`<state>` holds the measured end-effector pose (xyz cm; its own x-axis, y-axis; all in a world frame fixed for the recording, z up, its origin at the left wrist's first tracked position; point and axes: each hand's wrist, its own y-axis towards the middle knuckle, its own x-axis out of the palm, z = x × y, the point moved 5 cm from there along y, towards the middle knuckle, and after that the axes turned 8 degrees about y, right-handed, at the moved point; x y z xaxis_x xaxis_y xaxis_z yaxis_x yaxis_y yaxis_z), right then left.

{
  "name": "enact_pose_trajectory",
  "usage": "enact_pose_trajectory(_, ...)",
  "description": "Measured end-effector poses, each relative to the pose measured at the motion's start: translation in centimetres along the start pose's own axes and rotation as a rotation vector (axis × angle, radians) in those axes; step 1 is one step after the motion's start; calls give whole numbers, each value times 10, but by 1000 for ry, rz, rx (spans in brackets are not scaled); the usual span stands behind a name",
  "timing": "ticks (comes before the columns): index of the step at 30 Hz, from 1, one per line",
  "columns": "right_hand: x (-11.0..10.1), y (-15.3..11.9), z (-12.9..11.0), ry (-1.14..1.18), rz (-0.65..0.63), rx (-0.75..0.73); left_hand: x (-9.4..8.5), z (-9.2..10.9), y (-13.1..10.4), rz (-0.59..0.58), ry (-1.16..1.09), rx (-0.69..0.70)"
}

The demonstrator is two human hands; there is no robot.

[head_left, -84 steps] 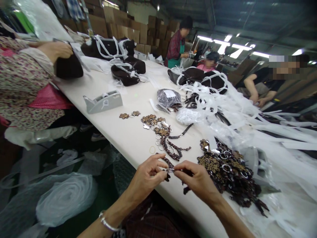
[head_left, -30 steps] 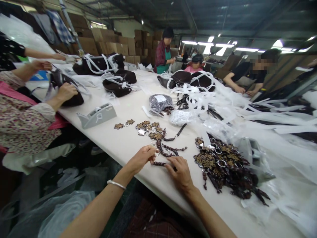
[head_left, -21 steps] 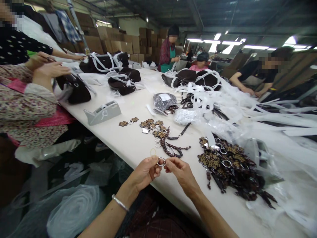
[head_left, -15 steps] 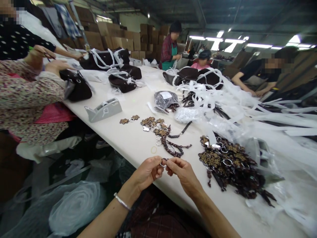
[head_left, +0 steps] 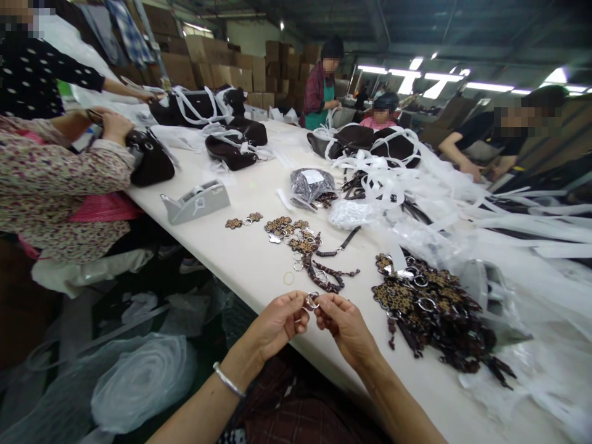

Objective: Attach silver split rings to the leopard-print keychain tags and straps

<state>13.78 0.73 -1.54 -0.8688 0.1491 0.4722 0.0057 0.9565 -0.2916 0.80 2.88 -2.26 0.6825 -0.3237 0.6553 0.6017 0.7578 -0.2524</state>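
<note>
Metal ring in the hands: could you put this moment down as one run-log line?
left hand: pinches metal ring | right hand: pinches same ring | beyond: beaded straps

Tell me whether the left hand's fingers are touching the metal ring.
Touching: the head view shows the left hand pinching the metal ring at its edge.

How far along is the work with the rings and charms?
The big charm pile may be finished pieces; rings show among them. In hand is one ring, pinched by the left hand and right hand. The small charm cluster and beaded strands beside it look left to do.
</note>
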Motion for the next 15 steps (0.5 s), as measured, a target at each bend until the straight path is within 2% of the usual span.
enact_pose_trajectory(4, 3, -1, 5, 70, 4, -26, 2, -2, -2, 4, 36, 48)
enact_pose_trajectory(7, 6, -2, 6, 23, -6, -38, 1, -3, -2, 34, 67, 74)
enact_pose_trajectory(11, 4, -2, -5, -262, -12, -151, -1, 0, -6, 27, 211, 74)
enact_pose_trajectory(15, 5, -2, -18, -571, -86, -325, -1, 3, -10, -13, 379, 33)
